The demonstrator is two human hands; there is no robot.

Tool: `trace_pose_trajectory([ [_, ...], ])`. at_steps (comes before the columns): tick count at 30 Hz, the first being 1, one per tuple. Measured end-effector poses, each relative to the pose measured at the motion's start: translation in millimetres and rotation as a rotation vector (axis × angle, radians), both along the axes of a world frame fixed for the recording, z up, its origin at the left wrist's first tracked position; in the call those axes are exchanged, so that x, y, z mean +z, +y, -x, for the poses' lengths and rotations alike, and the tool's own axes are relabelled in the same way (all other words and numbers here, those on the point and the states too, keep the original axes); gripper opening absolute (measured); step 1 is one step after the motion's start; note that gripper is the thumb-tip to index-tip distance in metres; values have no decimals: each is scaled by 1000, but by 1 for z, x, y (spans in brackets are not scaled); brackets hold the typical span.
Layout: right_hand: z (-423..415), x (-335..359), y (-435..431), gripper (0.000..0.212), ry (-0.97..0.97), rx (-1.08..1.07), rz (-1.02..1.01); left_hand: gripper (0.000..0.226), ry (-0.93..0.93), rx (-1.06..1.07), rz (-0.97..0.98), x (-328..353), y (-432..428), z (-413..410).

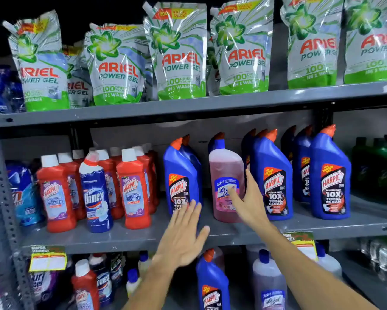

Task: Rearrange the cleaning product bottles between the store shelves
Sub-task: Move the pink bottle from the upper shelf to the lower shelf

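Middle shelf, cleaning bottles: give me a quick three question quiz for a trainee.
1. True or false: the pink Lizol bottle stands among blue Harpic bottles.
2. Which hand touches the pink Lizol bottle: A left hand, B right hand?
3. What brand is the blue and white bottle among the red Harpic bottles?

Key: 1 true; 2 B; 3 Domex.
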State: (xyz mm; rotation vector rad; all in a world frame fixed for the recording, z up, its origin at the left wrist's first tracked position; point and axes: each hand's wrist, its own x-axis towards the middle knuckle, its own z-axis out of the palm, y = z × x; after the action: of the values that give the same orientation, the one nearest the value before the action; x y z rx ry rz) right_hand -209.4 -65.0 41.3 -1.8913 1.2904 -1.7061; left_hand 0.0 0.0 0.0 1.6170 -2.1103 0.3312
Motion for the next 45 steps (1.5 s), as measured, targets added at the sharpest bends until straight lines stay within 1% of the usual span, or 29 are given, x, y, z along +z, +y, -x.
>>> trace_pose_trajectory([
  [3, -3, -18, -7, 93, -123, 4, -147, 70, -8, 12, -189, -25, 0, 2],
  [5, -4, -31, -12, 100, -166, 1, -235, 66, -20, 47, -252, -35, -2, 2],
  [8, -5, -36, -19, 104, -193, 29, -248, 60, -54, 109, -200, -35, -8, 5],
  [10, -7, -37, -25, 103, -184, 50, -234, 57, -53, 134, -170, -39, -10, 9],
  [14, -8, -42, -30, 85, -171, 57, -159, 55, -31, 163, -98, -46, -13, 10],
  [18, -6, -41, -28, 77, -193, 86, -122, 54, -31, 163, -73, -49, -14, 9],
  [22, -4, -42, -22, 94, -171, 29, -114, 54, -15, 151, -75, -49, -13, 9],
  [24, 1, -37, -23, 95, -189, 82, -159, 54, -17, 144, -75, -49, -14, 9],
  [26, 5, -31, -24, 83, -177, 128, -198, 54, -17, 144, -73, -49, -14, 9],
  [28, 2, -29, -22, 71, -172, 121, -199, 53, -19, 143, -64, -49, -13, 8],
  [30, -1, -33, -15, 66, -226, 96, -163, 54, -13, 135, -58, -49, -13, 8],
  [32, -3, -39, -6, 66, -307, 84, -118, 54, -2, 127, -49, -48, -14, 7],
  [37, 3, -44, 24, 85, -419, 103, -28, 53, 6, 129, -24, -50, -15, 9],
  [40, 9, -48, 46, 90, -399, 84, 2, 53, -7, 135, -4, -50, -16, 10],
  [45, 12, -68, 90, 81, -346, 71, -4, 56, -25, 132, 59, -55, -13, 8],
])
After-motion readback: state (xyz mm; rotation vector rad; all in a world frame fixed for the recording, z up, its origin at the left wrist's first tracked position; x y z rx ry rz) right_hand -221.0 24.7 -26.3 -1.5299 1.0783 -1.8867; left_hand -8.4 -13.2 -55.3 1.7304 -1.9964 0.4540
